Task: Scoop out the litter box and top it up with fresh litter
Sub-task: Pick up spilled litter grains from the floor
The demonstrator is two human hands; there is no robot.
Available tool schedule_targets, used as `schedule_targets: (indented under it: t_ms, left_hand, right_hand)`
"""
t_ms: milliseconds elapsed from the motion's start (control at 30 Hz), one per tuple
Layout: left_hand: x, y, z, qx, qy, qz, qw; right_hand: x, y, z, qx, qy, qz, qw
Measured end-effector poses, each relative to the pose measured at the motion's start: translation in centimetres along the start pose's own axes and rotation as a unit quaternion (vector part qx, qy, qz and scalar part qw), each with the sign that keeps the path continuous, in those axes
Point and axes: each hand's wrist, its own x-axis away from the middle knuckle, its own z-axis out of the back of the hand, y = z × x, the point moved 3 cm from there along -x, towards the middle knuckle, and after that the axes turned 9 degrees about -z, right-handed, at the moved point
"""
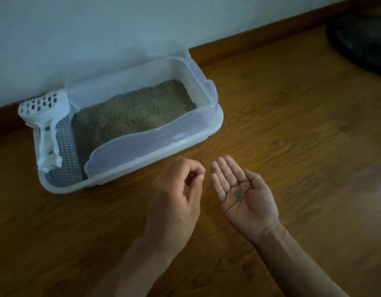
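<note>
Head view: the litter box (215, 123) sits on a wooden floor (292, 129), up and to the left of both hands, its long axis running from the near-left corner toward the far right, with its back against a pale wall (78, 39). Grey litter (129, 114) fills the main tray. A white slotted scoop (45, 116) rests in the left-end compartment beside a perforated grate (65, 146).

The left hand (174, 189) is the nearer of the 2 to the box, just short of its clear front wall. Its grip is narrow — thumb and forefinger curled together in a pinch — but whether a granule sits between them I cannot tell. The right hand (243, 189) lies palm up with fingers straight, carrying a small cluster of grey granules (238, 195) in its hollow.

My reading is that stray litter is being gathered from the floor, so the coming move likely carries the right palm up and left over the low front edge to tip the granules in. That front wall dips toward the left end, which looks the easier way in.

At the upper right a dark round object (365, 35) stands on the floor — too blurred to name.
</note>
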Motion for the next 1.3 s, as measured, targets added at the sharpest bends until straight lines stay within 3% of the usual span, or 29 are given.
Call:
schedule_targets:
  t_ms: [300, 533, 900, 1067, 1167, 1300]
  left_hand:
    - [-0.8, 5.5, 0.9, 0.019, -0.028, -0.118, 0.992]
    - [0.0, 6.3, 0.8, 0.004, -0.004, -0.140, 0.990]
    - [0.5, 6.2, 0.3, -0.034, -0.041, -0.153, 0.987]
    - [0.9, 4.8, 1.0, 0.013, -0.006, -0.121, 0.993]
    - [1.6, 2.4, 2.2, 0.006, -0.004, -0.060, 0.998]
    - [3.9, -3.4, 3.5, -0.051, -0.102, 0.092, 0.989]
  right_hand:
    - [2.4, 1.2, -4.4, 0.010, -0.074, -0.034, 0.997]
    - [3.3, 2.1, -4.2, -0.001, -0.084, -0.044, 0.995]
    - [2.9, 1.5, -2.4, -0.026, -0.084, -0.058, 0.994]
    - [2.1, 0.7, -1.7, -0.047, -0.051, -0.026, 0.997]
    - [1.8, 0.2, -1.7, -0.052, -0.053, -0.004, 0.997]
    - [1.6, 0.1, -1.5, -0.039, -0.017, 0.010, 0.999]
